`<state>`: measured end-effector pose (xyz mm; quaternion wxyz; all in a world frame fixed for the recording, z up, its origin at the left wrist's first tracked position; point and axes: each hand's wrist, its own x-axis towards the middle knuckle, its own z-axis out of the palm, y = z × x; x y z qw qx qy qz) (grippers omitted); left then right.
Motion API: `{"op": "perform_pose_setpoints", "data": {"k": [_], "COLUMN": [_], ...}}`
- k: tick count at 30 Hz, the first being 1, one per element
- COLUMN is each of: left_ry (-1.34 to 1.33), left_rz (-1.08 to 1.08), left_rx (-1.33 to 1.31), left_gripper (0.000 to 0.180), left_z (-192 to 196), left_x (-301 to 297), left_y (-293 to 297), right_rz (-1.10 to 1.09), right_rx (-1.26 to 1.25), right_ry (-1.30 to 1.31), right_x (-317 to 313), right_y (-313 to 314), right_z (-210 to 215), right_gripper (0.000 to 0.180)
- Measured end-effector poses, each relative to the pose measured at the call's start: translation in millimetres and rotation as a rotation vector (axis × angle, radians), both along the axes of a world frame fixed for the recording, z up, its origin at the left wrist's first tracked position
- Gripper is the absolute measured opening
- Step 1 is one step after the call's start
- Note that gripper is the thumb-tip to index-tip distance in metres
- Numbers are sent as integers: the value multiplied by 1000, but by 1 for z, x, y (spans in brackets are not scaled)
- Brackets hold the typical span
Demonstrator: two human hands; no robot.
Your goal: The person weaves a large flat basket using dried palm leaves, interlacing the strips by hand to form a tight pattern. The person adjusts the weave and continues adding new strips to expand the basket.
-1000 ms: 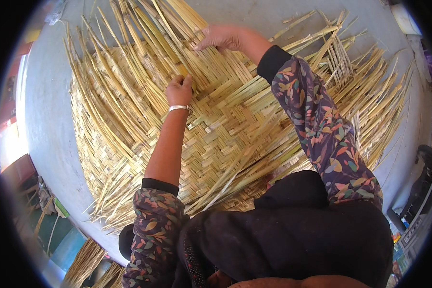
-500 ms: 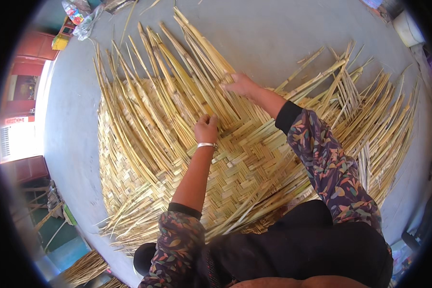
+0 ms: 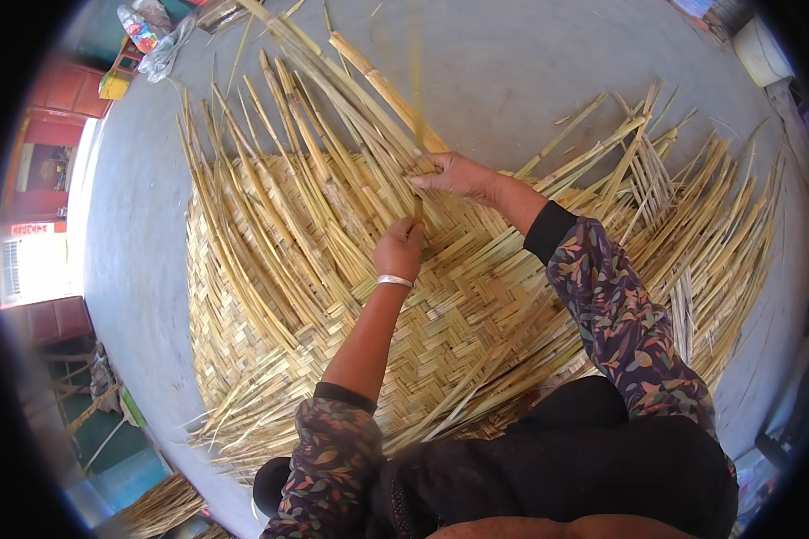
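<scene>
A woven reed mat (image 3: 440, 314) in a zigzag pattern lies on the floor in front of me, its loose strips fanning out at the far and right sides. My right hand (image 3: 458, 176) grips a bundle of reed strips (image 3: 351, 99) that rises from the weave toward the far left. Just below it, my left hand (image 3: 398, 250), with a silvery bracelet on the wrist, pinches a single reed strip (image 3: 417, 99) that stands up past the bundle and is blurred. The strips' lower ends are partly hidden by my fingers.
Long loose strips (image 3: 728, 225) spread over the floor at the right. A white bucket (image 3: 762, 52) stands at the far right, and a plastic bag (image 3: 164, 54) lies at the far left. A stack of reeds (image 3: 162, 505) sits at the lower left.
My left hand has moved slightly right and now holds one strip upright. My right hand has shifted a little right and nearer, with more strips gathered in it.
</scene>
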<state>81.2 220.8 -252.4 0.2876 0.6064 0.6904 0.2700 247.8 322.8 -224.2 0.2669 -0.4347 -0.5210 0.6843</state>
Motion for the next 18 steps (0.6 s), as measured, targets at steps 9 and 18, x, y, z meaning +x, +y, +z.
{"op": "perform_pose_setpoints", "data": {"k": [9, 18], "left_ry": [-75, 162], "left_rz": [-132, -1], "left_rx": [-375, 105], "left_gripper": [35, 38], "left_z": [3, 0], "left_x": [-10, 1], "left_y": [27, -22], "right_rz": [-404, -619], "right_rx": [142, 122], "right_ry": [90, -272], "right_x": [42, 67], "right_y": [-14, -56], "right_z": [-23, -37], "right_gripper": [26, 15]}}
